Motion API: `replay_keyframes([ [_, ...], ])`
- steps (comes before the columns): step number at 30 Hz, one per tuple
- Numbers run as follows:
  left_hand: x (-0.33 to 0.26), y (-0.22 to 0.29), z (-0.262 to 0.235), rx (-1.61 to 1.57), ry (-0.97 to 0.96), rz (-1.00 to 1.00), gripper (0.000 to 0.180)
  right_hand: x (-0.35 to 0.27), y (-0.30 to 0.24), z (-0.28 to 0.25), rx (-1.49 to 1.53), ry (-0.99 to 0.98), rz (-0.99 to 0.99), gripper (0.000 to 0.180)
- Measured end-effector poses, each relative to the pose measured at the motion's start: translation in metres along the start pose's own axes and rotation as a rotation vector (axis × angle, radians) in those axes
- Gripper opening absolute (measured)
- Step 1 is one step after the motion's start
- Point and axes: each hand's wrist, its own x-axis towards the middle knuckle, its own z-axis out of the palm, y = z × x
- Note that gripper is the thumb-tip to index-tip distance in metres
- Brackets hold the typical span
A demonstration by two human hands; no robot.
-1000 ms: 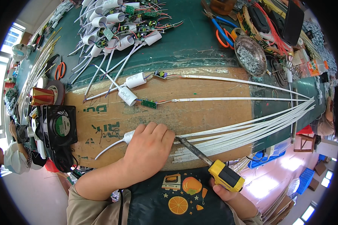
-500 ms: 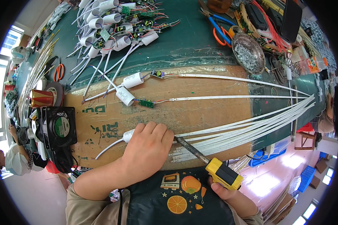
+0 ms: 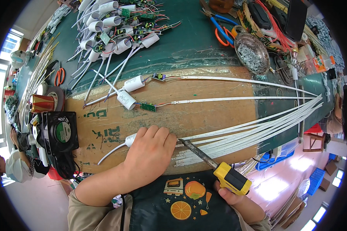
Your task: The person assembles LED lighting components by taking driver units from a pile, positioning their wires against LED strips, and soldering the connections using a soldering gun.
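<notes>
Two hands: left hand (image 3: 150, 152) presses white strips (image 3: 235, 134); right hand (image 3: 229, 194) grips soldering iron (image 3: 216, 165).

A black fan (image 3: 59, 133) sits at the cardboard's left edge. Orange scissors (image 3: 59, 76) lie beyond it. A metal dish (image 3: 251, 53) rests far right.

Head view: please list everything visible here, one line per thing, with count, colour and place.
Cardboard sheet: one, brown, on the green bench.
LED strips: a bundle, white, fanning right from the hands.
Capped leads: a heap, white with green boards, top left.
Two more capped leads: white, on the cardboard.
Fan: one, black, left edge.
Metal dish: one, silver, upper right.
Pliers: one, blue-handled, top.
Soldering iron: one, yellow-handled, tip near the strip ends.
Left hand: pressing down on the strip ends.
Right hand: gripping the soldering iron.
</notes>
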Motion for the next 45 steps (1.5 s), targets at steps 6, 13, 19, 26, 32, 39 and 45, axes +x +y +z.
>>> replay_keyframes([
  [6, 0.000, 0.000, 0.000, -0.003, -0.001, -0.003, 0.014, 0.002, -0.003, -0.002, 0.016, -0.057, 0.000, 0.022],
  [13, 0.002, 0.001, 0.000, 0.005, -0.012, -0.007, 0.016, 0.001, 0.003, -0.002, -0.067, -0.025, -0.042, 0.027],
  [19, 0.000, 0.000, 0.000, 0.003, -0.010, -0.012, 0.018, 0.004, 0.001, 0.000, -0.107, -0.040, -0.067, 0.037],
  [26, 0.000, 0.000, 0.001, -0.003, -0.011, -0.004, 0.019, 0.008, -0.001, -0.001, -0.116, -0.060, -0.138, 0.043],
  [32, 0.000, 0.001, 0.000, 0.004, -0.009, -0.005, 0.019, -0.004, 0.008, -0.001, -0.085, -0.031, -0.064, 0.038],
  [39, 0.000, 0.001, 0.000, -0.009, -0.014, -0.011, 0.020, 0.001, 0.009, -0.003, -0.149, -0.042, -0.167, 0.038],
  [45, 0.000, 0.001, 0.001, -0.009, -0.014, -0.013, 0.020, 0.006, 0.006, -0.002, -0.133, -0.039, -0.187, 0.042],
])
